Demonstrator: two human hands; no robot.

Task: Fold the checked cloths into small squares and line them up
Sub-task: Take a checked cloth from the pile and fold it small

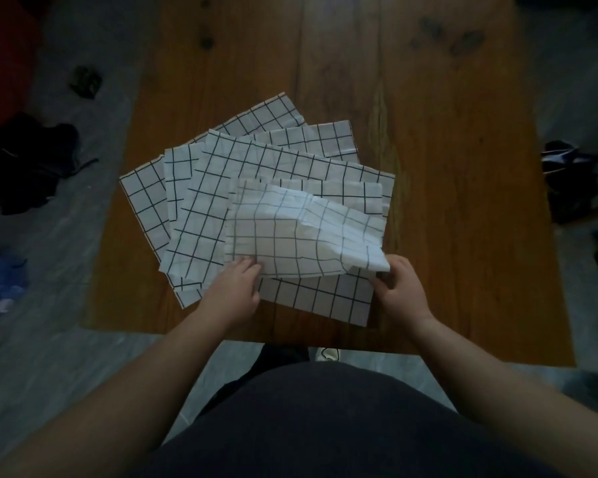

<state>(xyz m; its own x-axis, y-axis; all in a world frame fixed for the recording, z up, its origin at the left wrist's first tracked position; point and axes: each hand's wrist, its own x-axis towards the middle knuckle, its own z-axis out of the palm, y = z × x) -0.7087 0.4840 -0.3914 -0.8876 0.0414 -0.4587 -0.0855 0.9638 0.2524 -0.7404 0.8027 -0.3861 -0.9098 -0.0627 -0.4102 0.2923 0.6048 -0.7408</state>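
- The top cloth lies on the pile of checked cloths in the middle of the table. Its near edge is raised, with a crumpled ridge running across its middle.
- The left hand pinches the near-left corner. The right hand grips the near-right corner, which drapes over its fingers. Neither hand is spread flat.
- If that ridge isn't smoothed before the fold, I'd expect the crease to set crooked, leaving a lopsided shape rather than a square.
- The right corner sits higher and more bunched than the left. Bringing the corners over unevenly would skew the edges, and the grid lines would show the mismatch.
- The cloths underneath are fanned out loosely, none of them folded yet. Dragging the top one rather than lifting it could pull the next layer along and muddle the pile further.
- The lowest cloths reach close to the table's near edge. A tug towards the body could slide one off onto the floor.
- The pile takes up the centre of the table. Folding on top of it gives a soft, uneven base, so pressed creases may not hold.
- The room is dim, so it would be easy to misjudge whether the edges meet.
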